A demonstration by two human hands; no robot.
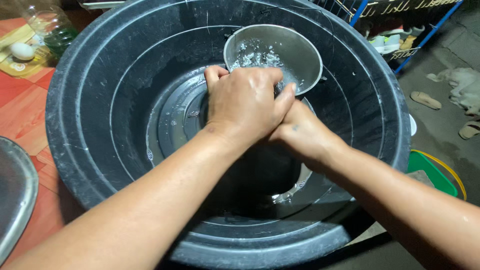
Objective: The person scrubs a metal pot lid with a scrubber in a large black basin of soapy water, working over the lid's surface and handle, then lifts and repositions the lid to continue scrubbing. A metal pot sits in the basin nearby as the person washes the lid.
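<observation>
Both hands meet inside a large black plastic basin (90, 125). My left hand (245, 102) lies on top with its fingers curled down against the near rim of a steel bowl (280, 50), which leans on the basin's far wall and has white suds in it. My right hand (300, 132) comes in from the right, and its fingers are tucked under the left hand, out of sight. What either hand grips is hidden. Under the hands a round wet metal dish (172, 120) lies on the basin floor.
A plastic bottle of green liquid (52, 27) and a white egg-shaped thing (22, 50) sit at the top left. A metal tray (15, 200) shows at the left edge, a green tub (435, 175) at the right. Sandals (425, 100) and a blue rack (400, 45) are beyond.
</observation>
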